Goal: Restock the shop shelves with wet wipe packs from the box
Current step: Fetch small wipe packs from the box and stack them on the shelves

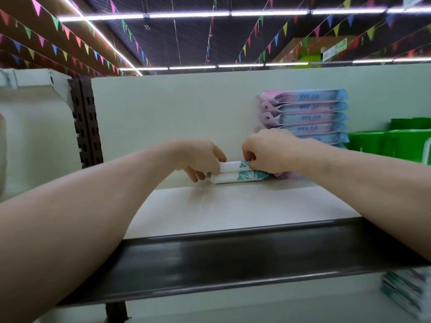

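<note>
Strings of colourful triangular bunting [55, 21] criss-cross beneath long white ceiling light strips [189, 14]; far below those strips, rightward, sit green packages [382, 143].

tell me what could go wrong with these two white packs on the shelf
The upper white pack, held at its ends by the left hand and right hand, may slide off the lower white pack if set down crooked. The right hand works right beside the tall pink and blue stack, so a nudge could topple it.

Two wipe packs [235, 172] lie stacked on the shelf [233, 206], left of a taller pile [305, 117].
</note>
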